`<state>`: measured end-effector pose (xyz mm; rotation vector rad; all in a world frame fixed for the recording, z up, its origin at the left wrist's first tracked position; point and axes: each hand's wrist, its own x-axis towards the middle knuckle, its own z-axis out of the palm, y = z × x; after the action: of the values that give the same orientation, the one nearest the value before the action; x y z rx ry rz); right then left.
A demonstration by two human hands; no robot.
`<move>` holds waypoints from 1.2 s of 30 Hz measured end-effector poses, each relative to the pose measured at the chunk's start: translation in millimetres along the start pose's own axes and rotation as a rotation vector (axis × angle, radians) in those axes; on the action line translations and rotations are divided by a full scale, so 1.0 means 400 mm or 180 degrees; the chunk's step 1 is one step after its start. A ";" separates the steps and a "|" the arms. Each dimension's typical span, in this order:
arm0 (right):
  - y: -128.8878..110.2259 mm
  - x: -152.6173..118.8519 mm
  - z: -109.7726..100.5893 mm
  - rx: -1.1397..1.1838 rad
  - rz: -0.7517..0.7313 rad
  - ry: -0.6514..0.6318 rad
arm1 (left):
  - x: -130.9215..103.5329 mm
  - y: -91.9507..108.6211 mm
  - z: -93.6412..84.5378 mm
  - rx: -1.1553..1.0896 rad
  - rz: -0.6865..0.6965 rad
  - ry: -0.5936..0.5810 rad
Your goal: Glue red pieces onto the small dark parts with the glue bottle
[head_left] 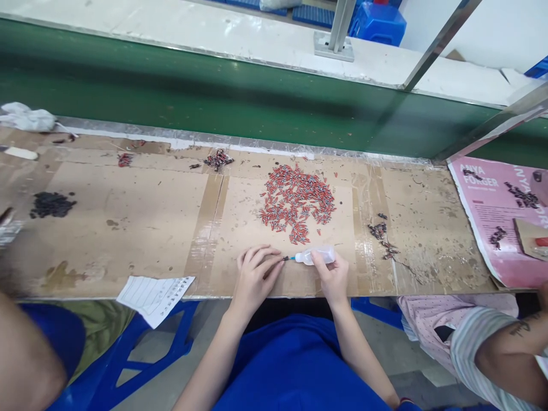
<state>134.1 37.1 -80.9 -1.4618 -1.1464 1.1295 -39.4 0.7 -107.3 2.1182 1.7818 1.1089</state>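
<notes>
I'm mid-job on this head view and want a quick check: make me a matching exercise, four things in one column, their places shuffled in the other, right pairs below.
Things
1. Translucent plastic squeeze bottle
2. Wide heap of small red-and-silver parts
3. White printed paper sheet
4. Pile of small black pieces

Places
A. Hanging over the near edge of the cardboard-covered tabletop
B. Far to the left of the left hand, lying on the cardboard
C. Held in the right hand
D. Straight beyond the two hands

Pairs: 1-C, 2-D, 3-A, 4-B
</notes>
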 end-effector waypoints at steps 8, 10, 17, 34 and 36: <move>-0.004 0.000 0.002 -0.0048 0.0005 -0.0012 | 0.001 0.003 -0.002 0.0002 0.0009 0.0004; -0.006 0.000 0.001 -0.0005 0.0030 0.0013 | 0.001 0.003 -0.003 0.0001 0.0015 0.0024; -0.008 0.000 0.001 0.0011 0.0057 0.0056 | 0.000 0.001 -0.003 -0.0005 -0.0006 0.0009; -0.012 0.004 -0.002 -0.0055 0.0061 -0.0106 | -0.003 0.002 0.002 -0.0040 -0.0157 -0.0006; -0.012 0.005 -0.003 -0.0036 0.0073 -0.0091 | -0.003 0.002 0.002 -0.0030 -0.0147 0.0005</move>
<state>134.8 39.4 -76.4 -1.4753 -1.1599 1.1648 -38.2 -0.3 -108.1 2.0605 1.8128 1.1058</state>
